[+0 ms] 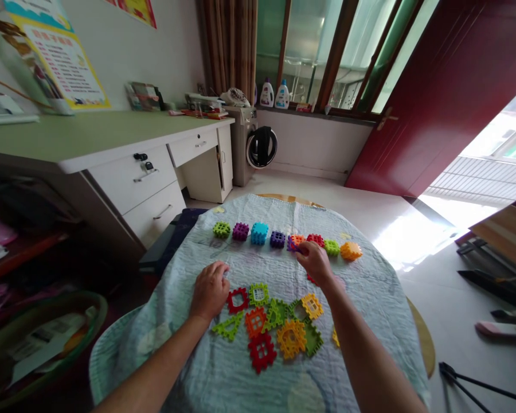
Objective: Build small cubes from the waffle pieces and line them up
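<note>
Two grips differ: right grip (297, 248) closed on a purple block (291, 245), left grip (210, 291) lying open on the quilted cloth (361, 304).

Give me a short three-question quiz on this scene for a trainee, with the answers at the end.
1. True or false: the left hand rests on the quilted cloth.
2. What colour is the cube at the left end of the row? A red, B green, C blue.
3. Which hand is nearer the row of cubes?

Key: 1 true; 2 B; 3 the right hand.
</note>
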Demonstrator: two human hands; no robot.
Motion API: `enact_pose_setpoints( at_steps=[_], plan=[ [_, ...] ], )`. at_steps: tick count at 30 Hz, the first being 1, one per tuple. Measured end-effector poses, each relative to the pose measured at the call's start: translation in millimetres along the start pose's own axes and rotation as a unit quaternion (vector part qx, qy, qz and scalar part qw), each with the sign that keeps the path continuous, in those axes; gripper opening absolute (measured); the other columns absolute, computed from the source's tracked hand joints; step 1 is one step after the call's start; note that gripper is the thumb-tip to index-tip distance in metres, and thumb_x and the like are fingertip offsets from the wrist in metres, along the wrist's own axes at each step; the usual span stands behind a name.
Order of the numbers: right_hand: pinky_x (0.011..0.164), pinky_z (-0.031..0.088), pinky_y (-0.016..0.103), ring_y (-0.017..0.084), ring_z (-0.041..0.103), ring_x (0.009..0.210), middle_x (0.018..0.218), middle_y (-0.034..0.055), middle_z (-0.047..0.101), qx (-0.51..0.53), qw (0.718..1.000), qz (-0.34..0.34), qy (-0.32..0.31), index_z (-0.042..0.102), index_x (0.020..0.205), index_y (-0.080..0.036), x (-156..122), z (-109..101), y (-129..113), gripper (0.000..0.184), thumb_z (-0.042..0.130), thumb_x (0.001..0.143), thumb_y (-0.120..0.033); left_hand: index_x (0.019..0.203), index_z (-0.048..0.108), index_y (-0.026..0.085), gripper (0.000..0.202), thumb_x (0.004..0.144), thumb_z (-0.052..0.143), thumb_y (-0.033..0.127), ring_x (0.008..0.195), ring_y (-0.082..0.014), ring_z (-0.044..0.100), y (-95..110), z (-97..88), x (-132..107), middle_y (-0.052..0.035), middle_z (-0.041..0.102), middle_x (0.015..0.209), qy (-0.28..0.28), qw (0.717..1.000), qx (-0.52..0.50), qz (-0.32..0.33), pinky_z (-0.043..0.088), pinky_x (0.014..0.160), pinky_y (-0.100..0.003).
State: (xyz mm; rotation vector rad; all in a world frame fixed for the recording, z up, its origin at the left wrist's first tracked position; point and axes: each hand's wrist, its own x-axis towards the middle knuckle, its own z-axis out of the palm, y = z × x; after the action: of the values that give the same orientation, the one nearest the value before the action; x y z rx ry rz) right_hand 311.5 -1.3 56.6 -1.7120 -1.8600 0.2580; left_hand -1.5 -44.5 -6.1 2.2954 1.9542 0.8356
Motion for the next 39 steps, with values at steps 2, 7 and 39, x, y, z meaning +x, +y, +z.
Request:
enact_pose_setpoints(
  at_steps=[2, 7, 39],
  plan=[
    [0.074, 0.044, 0.028, 0.017, 0.06, 0.079, 0.085, 0.0047, 0.067, -0.034, 0.999, 0.023, 0.0, 0.069, 0.088, -0.02, 20.1, 15.5, -14.9, 0.012, 0.062, 0.079, -0.025, 0.101, 0.063, 0.021, 0.029, 0.079, 0.046, 0.012, 0.113, -0.0261, 0.058, -0.1, 0.1, -0.1, -0.0093, 0.066, 0.113, -0.002, 1.0, -0.003, -0.002, 0.045, 0.101, -0.041],
    [0.076, 0.043, 0.029, 0.019, 0.061, 0.084, 0.09, 0.0071, 0.068, -0.076, 0.996, 0.054, -0.017, 0.071, 0.092, -0.019, 44.9, 40.0, -30.2, 0.015, 0.06, 0.083, -0.025, 0.102, 0.062, 0.02, 0.029, 0.079, 0.047, 0.011, 0.114, -0.026, 0.057, 0.7, -1.0, -0.4, -0.0097, 0.065, 0.115, -0.01, 1.0, -0.01, -0.013, 0.045, 0.101, -0.042],
    [0.081, 0.049, 0.039, 0.023, 0.062, 0.08, 0.092, 0.0085, 0.063, 0.047, 0.994, 0.076, 0.064, 0.069, 0.1, -0.018, -78.4, 6.7, 95.2, 0.046, 0.058, 0.079, -0.057, 0.101, 0.064, 0.017, 0.03, 0.077, 0.046, 0.01, 0.111, -0.0273, 0.059, 3.7, -3.8, 1.0, -0.0111, 0.066, 0.114, -0.015, 1.0, 0.001, -0.007, 0.046, 0.1, -0.043]
  ],
)
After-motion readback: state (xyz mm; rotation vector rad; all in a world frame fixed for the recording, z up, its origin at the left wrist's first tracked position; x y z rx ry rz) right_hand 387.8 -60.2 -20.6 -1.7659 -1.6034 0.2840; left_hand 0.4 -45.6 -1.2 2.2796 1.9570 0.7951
